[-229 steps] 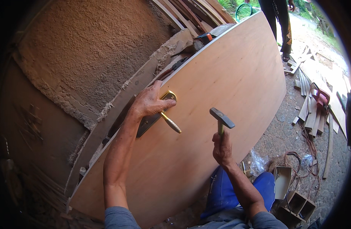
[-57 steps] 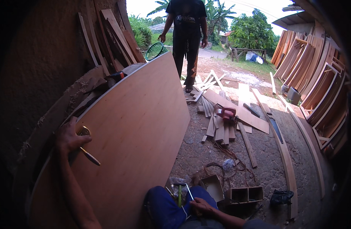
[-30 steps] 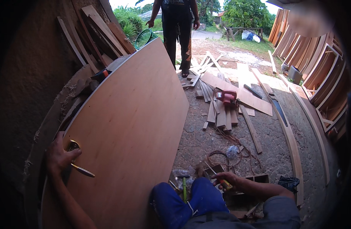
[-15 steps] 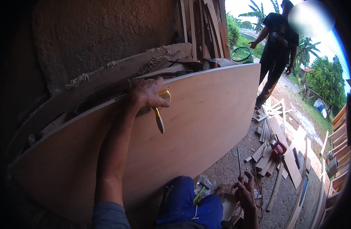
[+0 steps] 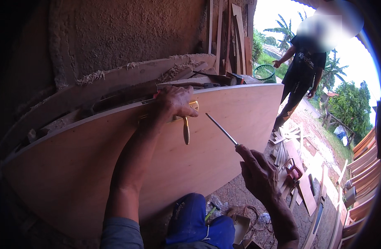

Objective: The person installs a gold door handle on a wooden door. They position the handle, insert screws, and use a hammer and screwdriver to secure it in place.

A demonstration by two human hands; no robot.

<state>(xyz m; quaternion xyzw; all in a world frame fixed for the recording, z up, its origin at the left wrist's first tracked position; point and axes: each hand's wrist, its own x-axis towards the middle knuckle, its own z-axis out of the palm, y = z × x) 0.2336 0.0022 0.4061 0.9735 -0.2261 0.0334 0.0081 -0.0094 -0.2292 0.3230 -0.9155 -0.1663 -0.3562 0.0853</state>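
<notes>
Gripping the top edge of a broad, pale wooden panel [image 5: 223, 137], a worker's left hand [image 5: 176, 101] folds over the rim, its thumb pressed against a brass-coloured door handle [image 5: 186, 130] mounted near that edge, the lever angling down just below the thumb. The right hand [image 5: 259, 171], lower and to the right, is closed around a screwdriver [image 5: 221, 128], its own handle mostly hidden by the fingers and its bare metal shaft slanting up toward the brass piece, the tip apart from it. Behind the left hand, dark tools [image 5: 211, 85] and wood shavings [image 5: 91, 77] crowd a ledge along a rough brown wall [image 5: 132, 37]. Below and between the hands are the worker's blue trousers [image 5: 190, 218], with a green-handled tool [image 5: 210, 213] at the knees and an open box [image 5: 241, 227] beside them. Right of the right hand, a red power tool [image 5: 294, 170] rests among cut boards [image 5: 300, 182]. Beyond and above that hand stands another person [image 5: 302, 68], whose dark shirt carries pale lettering across the chest, the only readable writing in sight; a green basket [image 5: 265, 74] sits nearby. At far right, timber [image 5: 364, 178] is stacked in rows.
</notes>
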